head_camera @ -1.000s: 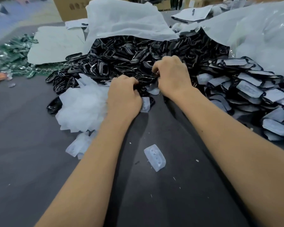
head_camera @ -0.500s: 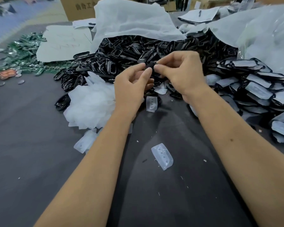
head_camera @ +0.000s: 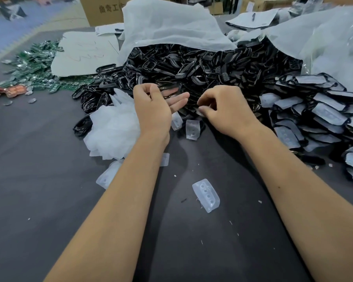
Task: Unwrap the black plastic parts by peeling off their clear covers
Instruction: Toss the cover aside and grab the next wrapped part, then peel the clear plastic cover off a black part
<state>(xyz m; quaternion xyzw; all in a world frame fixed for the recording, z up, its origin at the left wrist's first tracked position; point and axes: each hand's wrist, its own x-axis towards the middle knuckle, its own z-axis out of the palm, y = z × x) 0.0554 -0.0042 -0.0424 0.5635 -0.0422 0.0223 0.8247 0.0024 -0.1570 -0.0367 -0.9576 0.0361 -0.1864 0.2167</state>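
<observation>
A big heap of bare black plastic parts (head_camera: 202, 64) spills from under white bags across the far side of the table. At the right lies a pile of black parts still under clear covers (head_camera: 322, 110). My left hand (head_camera: 154, 110) hovers at the heap's near edge with its fingers stretched out towards the right; a thin black part (head_camera: 168, 96) lies blurred across them. My right hand (head_camera: 226, 110) is a little apart from it, fingers curled, thumb and forefinger pinching what looks like a small clear cover (head_camera: 200, 113).
Peeled clear covers (head_camera: 114, 129) are heaped left of my left wrist, with loose ones on the dark table (head_camera: 39, 200), one being a cover (head_camera: 206, 195) between my forearms. Green circuit boards (head_camera: 35, 66) lie far left. White bags (head_camera: 171, 29) and cardboard boxes stand behind.
Both hands rose from the heap pinching one black part between them. They have now come apart: my left hand's fingers have straightened and my right hand has drawn away to the right.
</observation>
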